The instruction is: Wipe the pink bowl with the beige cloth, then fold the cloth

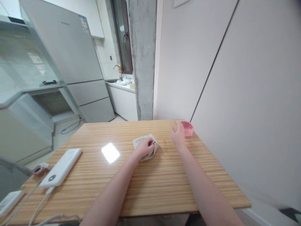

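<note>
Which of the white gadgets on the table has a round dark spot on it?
The long white power bank lying at the left, with a cable at its near end. The smaller white device at the table's corner shows no spot.

Table: light striped wood-grain table top (150, 188), smooth, semi-gloss; a bright patch of reflected light shows on it.
Cloth: pale grey-white crumpled cloth (144, 142), soft, matt, creased, under the left hand (144, 148).
Bowl: small pink round bowl (188, 128), looks plastic, smooth, slight sheen, by the right hand (178, 134).
Device: flat white rectangular power bank (61, 171), smooth plastic, satin.
Pillar: grey bare concrete pillar (142, 59), rough, matt, blotched.
Fridge: silver-grey fridge (70, 53), smooth, brushed look.
</note>
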The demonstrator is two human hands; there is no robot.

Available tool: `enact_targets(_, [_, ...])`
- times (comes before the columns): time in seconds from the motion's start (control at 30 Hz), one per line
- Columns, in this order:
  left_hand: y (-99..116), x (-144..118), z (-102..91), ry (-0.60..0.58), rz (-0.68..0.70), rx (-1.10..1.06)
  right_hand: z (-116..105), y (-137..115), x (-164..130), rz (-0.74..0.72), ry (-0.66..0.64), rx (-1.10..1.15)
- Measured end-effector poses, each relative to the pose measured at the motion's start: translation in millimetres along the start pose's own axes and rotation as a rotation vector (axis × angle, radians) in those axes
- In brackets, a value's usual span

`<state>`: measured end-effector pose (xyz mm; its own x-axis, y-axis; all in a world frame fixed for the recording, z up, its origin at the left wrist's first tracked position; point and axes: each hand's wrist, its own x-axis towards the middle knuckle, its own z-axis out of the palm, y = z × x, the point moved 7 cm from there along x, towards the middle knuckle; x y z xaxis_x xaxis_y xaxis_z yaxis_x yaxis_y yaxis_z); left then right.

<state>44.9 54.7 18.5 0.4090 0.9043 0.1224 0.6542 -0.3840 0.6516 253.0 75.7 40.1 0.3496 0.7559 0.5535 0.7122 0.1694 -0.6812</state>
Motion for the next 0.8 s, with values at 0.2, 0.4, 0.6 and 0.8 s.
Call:
enact_targets(0.2, [-29, 8, -16.1, 0.236, -0.15, -0.427, 72, -57, -60, -0.022, -0.685, 0.368])
enact_targets(0.4, [-26, 7, -18.0, 0.206, -0.095, -0.844, 82, -74, -75, -0.002, -0.769, 0.666])
enact_targets(0.6, [-23, 7, -20.2, 0.157, -0.087, -1.1, 85, -53, -60, 0.143, -0.665, 0.688])
enact_targets(0.8, [-36, 9, -17.8, 0.262, -0.168, -1.196, 84, -60, -62, 0.134, -0.663, 0.81])
